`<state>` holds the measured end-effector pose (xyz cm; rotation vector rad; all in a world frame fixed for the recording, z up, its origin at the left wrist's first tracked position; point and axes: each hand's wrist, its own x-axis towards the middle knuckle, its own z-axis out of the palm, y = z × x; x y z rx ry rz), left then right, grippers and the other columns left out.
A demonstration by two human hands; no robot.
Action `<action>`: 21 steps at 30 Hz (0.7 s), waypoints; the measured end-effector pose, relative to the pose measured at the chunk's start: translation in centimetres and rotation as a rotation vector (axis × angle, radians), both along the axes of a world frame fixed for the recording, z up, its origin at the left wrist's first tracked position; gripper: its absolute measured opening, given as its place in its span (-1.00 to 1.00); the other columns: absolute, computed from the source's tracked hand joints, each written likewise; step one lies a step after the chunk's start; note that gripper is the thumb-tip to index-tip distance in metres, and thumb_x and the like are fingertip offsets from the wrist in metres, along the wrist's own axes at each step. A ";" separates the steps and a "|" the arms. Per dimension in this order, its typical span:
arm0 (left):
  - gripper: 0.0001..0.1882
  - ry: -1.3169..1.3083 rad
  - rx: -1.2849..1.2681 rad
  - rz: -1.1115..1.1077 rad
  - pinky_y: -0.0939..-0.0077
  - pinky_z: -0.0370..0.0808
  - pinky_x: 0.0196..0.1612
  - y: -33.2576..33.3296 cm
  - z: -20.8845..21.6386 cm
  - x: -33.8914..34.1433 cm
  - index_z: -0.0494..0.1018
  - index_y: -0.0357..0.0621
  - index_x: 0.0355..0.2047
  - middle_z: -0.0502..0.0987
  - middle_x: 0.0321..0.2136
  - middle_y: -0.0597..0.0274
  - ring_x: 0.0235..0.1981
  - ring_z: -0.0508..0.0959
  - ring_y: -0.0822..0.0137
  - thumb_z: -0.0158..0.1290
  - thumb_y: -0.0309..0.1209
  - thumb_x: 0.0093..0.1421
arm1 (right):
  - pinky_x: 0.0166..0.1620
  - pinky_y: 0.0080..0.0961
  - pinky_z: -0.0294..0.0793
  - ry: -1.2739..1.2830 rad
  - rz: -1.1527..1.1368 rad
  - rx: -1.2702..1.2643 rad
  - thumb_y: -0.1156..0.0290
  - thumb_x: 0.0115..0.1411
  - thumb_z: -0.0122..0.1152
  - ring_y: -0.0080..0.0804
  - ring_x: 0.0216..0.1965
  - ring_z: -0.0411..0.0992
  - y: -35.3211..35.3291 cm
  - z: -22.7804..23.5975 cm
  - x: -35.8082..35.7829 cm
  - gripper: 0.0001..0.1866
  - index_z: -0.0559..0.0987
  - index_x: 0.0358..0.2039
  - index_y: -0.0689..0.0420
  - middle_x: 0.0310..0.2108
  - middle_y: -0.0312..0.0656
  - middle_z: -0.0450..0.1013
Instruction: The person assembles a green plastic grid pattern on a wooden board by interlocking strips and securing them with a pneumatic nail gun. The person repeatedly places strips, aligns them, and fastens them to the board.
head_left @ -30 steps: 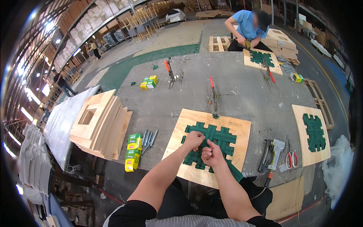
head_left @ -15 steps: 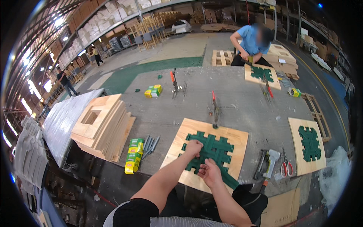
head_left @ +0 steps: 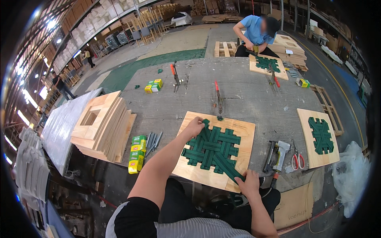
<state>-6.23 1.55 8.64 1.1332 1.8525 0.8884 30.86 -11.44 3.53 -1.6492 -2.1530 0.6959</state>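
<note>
A light wooden board lies on the worktable before me, its middle covered by interlaced dark green webbing straps. One more green strap runs diagonally over the weave, from upper left to lower right. At its upper left end my left hand is closed, thumb and fingers pinching the strap beside the weave. My right hand grips the other end at the board's near right corner. Fingertips of both hands partly hide the strap ends.
Right of the board lie a staple gun, red-handled scissors and another webbed board. To the left are yellow-green boxes, metal staple strips and stacked wooden frames. Red-handled pliers lie beyond. A co-worker works opposite.
My left hand has moved up and left to the weave's upper corner. My right hand has gone right and down to the strap's lower end. The strap now lies diagonally between them.
</note>
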 end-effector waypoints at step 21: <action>-0.87 -0.526 0.317 0.455 0.62 0.40 -0.49 -3.0 -1.6 0.5 0.55 -0.17 -0.32 0.54 -0.48 0.38 -0.54 0.49 0.54 0.22 -0.38 0.30 | -0.27 -0.32 0.51 -0.013 0.133 -0.295 0.19 0.20 0.40 -0.26 -0.41 0.55 -1.7 0.0 2.3 -0.64 0.66 -0.35 0.31 -0.45 -0.06 0.59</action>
